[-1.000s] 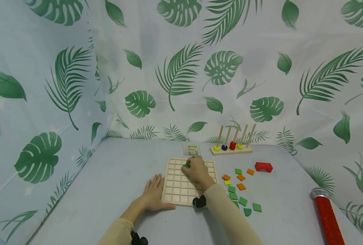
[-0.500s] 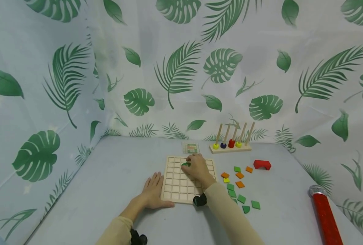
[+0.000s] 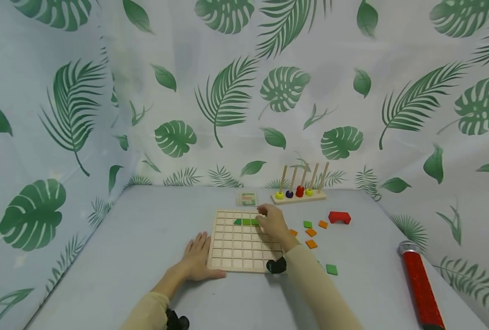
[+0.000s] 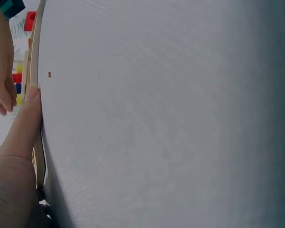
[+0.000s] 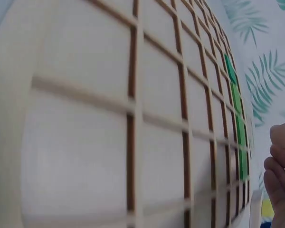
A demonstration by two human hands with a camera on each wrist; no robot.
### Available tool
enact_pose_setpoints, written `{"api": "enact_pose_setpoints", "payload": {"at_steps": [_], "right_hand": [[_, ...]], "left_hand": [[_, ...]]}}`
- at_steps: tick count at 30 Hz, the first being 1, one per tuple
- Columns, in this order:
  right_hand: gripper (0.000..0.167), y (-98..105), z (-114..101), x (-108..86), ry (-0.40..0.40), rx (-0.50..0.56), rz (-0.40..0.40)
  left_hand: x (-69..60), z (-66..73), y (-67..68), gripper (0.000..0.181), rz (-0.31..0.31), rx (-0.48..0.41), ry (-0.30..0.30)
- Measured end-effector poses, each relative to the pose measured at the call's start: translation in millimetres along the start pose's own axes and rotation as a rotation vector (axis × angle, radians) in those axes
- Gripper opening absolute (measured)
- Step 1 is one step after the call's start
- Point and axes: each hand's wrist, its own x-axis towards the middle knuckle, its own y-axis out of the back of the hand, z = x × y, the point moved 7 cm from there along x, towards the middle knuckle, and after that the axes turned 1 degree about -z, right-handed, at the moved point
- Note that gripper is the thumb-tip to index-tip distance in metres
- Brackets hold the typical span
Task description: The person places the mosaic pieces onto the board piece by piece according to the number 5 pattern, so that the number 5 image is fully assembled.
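A square wooden grid board (image 3: 232, 252) lies on the table. Near its far edge is a row of green tiles (image 3: 246, 222), the leftmost one rounded; the same green tiles (image 5: 240, 128) show in the right wrist view. My left hand (image 3: 196, 262) rests flat at the board's left side, its thumb (image 4: 26, 123) against the near edge. Over the right end of the green row hovers my right hand (image 3: 274, 223). Its fingers (image 5: 278, 175) are loosely bent, with nothing visible between them in the right wrist view.
Loose orange tiles (image 3: 311, 244) and green tiles (image 3: 332, 269) lie right of the board, some hidden by the right arm. Behind stand a peg rack (image 3: 299, 199) and a pattern card (image 3: 247, 199). Farther right are a red arch block (image 3: 339, 217) and a red tube (image 3: 421, 284).
My right hand has let go of the green tile at the row's left end and moved right, uncovering the row. The left hand has stayed beside the board. The head view has turned slightly right.
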Motion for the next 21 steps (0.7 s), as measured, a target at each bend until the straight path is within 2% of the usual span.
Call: {"api": "enact_pose_setpoints", "payload": {"at_steps": [8, 11, 14, 21], "right_hand": [[0.026, 44.5, 32.4, -9.5, -0.001, -0.095, 0.08], [0.026, 59.2, 47.9, -14.9, -0.035, -0.123, 0.098], [0.028, 72.2, 63.4, -20.8, -0.096, -0.146, 0.079], [0.032, 106.0, 87.3, -36.4, -0.162, -0.184, 0.093]], "left_hand": [[-0.6, 2.7, 0.5, 0.119, 0.011, -0.012, -0.002], [-0.5, 2.4, -1.7, 0.119, -0.003, -0.001, 0.008], [-0.9, 0.1, -3.6, 0.119, -0.01, 0.0, 0.016], [0.5, -2.7, -3.5, 0.121, 0.002, -0.04, -0.012]]}}
